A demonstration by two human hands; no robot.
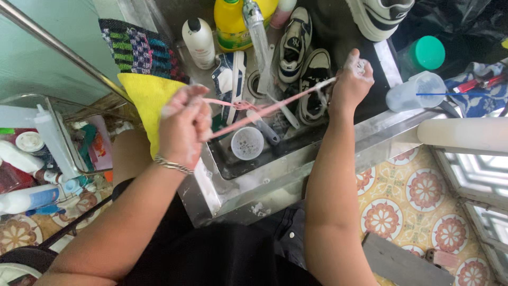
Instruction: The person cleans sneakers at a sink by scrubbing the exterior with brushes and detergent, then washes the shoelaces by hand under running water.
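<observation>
Over a steel sink point(296, 159) of sneakers point(312, 85) | left hand point(182, 124) and right hand point(352, 79), both soapy, closed on a pink shoelace point(264, 110) pulled taut | best scrubbed short, kept tight, under the running tap point(254, 21), above the small cup point(247, 143).

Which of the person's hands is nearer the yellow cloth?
Left. The left hand holds the pink lace right beside the yellow cloth; the right hand is far across the sink.

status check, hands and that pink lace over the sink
Left hand and right hand gripping pink shoelace, pulled taut. Shoes under it in sink. Nothing blocking.
</observation>
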